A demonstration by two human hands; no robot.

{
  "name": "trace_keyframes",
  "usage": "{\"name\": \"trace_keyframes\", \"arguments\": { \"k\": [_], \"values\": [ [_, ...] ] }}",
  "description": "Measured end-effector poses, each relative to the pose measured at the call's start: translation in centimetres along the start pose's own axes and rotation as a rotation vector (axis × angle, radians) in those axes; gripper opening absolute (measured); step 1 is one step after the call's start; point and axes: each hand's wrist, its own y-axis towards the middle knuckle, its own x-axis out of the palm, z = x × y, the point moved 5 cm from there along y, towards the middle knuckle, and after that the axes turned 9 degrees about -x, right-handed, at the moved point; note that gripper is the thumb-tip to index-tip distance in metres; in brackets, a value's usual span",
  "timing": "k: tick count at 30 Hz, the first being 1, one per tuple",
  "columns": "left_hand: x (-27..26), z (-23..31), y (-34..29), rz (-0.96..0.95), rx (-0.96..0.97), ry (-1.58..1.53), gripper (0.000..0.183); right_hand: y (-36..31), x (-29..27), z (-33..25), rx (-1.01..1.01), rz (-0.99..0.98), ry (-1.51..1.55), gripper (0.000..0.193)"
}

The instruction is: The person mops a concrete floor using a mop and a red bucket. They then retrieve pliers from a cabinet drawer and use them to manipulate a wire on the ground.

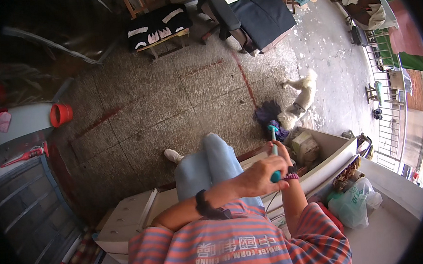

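Observation:
A mop (267, 114) with a dark purple head rests on the floor ahead of me, to the right. Its light handle, with a teal collar and teal end, runs back to my hands. My left hand (262, 174) reaches across my body, its fingers closed around the handle near the end. Just beyond it, my right hand (282, 152) is also closed on the handle; the hands overlap, so part of the grip is hidden. A white dog (303, 96) stands by the mop head, its muzzle close to the strands or touching them.
A dark office chair (262, 20) and a low seat with a black cloth (159, 26) stand ahead. An open drawer (328, 155) lies beside my right hand, with a plastic bag (353, 204) behind it. At left, a red pot (61, 114) sits by a pale surface.

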Motion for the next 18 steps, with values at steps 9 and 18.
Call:
{"name": "trace_keyframes", "arguments": {
  "k": [9,18],
  "values": [
    [1.8,-2.3,-0.5,-0.072,-0.224,0.282,0.042,-15.9,0.4,-7.0,-0.492,-0.052,0.283,0.003],
    [-2.1,-7.2,-8.6,0.156,-0.562,0.209,0.026,-25.1,8.2,-6.9,-0.486,-0.134,0.397,0.013]
  ]
}}
